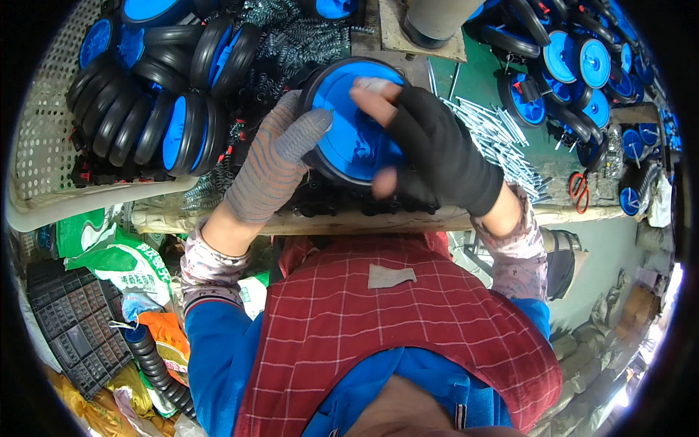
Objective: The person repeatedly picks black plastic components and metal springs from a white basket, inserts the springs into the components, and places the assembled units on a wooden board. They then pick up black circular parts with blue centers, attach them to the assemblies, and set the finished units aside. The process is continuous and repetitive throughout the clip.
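Note:
A blue wheel with a black tyre (358,149) is held up over the near edge of the bench. My left hand (273,156), in a grey striped glove, grips its left rim, with the thumb lying over the blue face. Over the wheel's right side is my right hand (444,146), in a black fingerless glove. Its bare fingertips, one wrapped in white, are slightly blurred and spread apart above the blue face. I see nothing between them; whether they touch the wheel I cannot tell. Behind the wheel lies a heap of metal springs (291,33).
A pale perforated crate (44,131) at the left holds several wheels (120,109). Metal rods (502,138) are scattered on the green bench top right of my hands, near red-handled scissors (579,191). A grey post (437,18) stands behind. More wheels (564,62) are piled far right.

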Available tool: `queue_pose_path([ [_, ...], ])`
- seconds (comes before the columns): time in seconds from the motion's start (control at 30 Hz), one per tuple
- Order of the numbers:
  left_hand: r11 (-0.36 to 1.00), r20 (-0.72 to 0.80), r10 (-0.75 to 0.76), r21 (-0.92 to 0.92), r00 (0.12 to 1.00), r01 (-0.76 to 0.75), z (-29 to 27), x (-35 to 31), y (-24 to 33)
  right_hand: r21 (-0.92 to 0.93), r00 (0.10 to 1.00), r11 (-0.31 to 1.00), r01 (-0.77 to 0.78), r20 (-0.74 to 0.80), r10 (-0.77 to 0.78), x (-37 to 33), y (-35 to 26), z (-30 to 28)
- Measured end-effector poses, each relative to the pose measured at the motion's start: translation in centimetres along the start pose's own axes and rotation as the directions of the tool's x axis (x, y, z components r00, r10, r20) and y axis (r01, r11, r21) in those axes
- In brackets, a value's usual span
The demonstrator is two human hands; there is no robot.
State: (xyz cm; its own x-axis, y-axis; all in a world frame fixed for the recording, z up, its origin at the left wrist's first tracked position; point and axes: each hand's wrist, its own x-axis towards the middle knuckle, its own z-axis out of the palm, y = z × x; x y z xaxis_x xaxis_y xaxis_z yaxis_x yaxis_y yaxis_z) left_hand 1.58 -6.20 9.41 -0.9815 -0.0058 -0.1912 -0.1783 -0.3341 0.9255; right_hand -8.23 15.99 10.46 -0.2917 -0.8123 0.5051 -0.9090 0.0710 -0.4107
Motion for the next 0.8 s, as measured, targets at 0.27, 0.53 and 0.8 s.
queue_pose_path([
  [0.27, 0.932, 0.225, -0.089, 0.361, 0.97, 0.002, 0.8, -3.8, -1.0, -0.327, 0.99, 0.934, 0.141, 0.052, -0.132, -7.2, -1.5, -2.8],
  [0.53, -0.054, -0.161, 0.156, 0.984, 0.975, 0.171, -1.9, 0.8, -2.6, 0.61, 0.258, 0.656, -0.445, -0.614, 0.746, -13.9, 3.4, 2.5],
  [0.8, 0.685, 0.055, 0.072, 0.723, 0.996, -0.089, 1.0, 5.2, -1.7, 0.554, 0.434, 0.711, -0.432, -0.563, 0.703, -12.2, 7.7, 3.9],
])
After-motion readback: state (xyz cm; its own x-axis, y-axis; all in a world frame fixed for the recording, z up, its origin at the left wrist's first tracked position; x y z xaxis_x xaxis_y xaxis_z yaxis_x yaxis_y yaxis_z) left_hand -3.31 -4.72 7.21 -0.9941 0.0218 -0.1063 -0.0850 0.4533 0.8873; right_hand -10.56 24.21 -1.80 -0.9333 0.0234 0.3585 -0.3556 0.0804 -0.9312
